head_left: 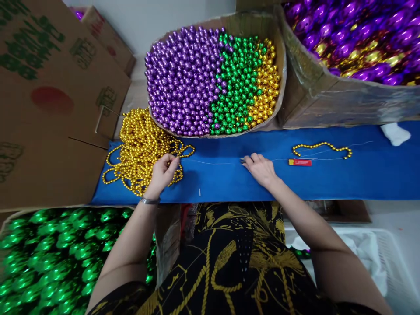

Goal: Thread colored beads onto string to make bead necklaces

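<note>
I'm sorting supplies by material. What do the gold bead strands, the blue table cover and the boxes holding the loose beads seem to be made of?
Gold bead strands, under the left hand: probably metallised plastic, given the mirror-like glints. Blue table cover, where the right hand rests: likely felt or similar cloth, matte with no shine. Box of purple, green and gold beads: brown corrugated cardboard, with dull, creased walls.

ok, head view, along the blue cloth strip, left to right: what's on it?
Heap of gold bead strings → left hand on that heap → right hand on a thin thread → small red lighter → short gold bead strand → white crumpled cloth.
</note>
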A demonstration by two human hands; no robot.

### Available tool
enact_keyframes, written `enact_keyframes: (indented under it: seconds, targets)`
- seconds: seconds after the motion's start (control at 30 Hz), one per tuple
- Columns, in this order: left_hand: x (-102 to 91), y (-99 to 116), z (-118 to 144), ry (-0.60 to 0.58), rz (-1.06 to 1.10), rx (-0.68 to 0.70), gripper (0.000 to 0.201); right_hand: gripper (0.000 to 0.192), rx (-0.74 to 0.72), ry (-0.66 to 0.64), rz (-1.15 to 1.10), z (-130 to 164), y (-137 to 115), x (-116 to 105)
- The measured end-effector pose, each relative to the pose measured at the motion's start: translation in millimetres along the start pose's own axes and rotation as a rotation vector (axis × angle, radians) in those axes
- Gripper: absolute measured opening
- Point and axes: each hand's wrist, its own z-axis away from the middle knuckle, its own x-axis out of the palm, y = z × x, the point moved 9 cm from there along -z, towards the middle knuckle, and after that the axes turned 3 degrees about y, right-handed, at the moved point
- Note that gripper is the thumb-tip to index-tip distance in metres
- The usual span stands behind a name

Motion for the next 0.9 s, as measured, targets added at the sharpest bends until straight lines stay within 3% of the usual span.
enact_keyframes:
  seconds: [0.17,0.23,0.37,0.6,0.7,0.8,0.9]
  targets:
    - [-1.2,0,0,-0.001,-0.009,-0.015,0.026,0.05,0.151,0.19,-0.05,15,39,-18]
    - [-1.5,1,0,0.002,-0.017,-0.012,0.027,0.051,0.131,0.234,-0.062,24,46,-22]
    - [-1.0,2,1,0.002,-0.043,-0.007,0.029,0.047,0.035,0.144,-0.001,32,40,-11]
    - [-6.1,0,3,0.008,-0.046,-0.017,0.03,0.041,0.071,0.026,0.038,19,29,9]
    - [-8.7,-1,4,0.078,-0.215,0.045,0.029,0.044,0.102,0.061,-0.013,24,41,9]
    - [14.1,4,4,0.094,-0.528,0.196,0.028,0.047,0.16,0.132,-0.081,37,72,3]
    - [61.5,4,4,-0.05,-0.749,0.327,0.03,0.045,0.238,0.102,-0.063,45,109,5]
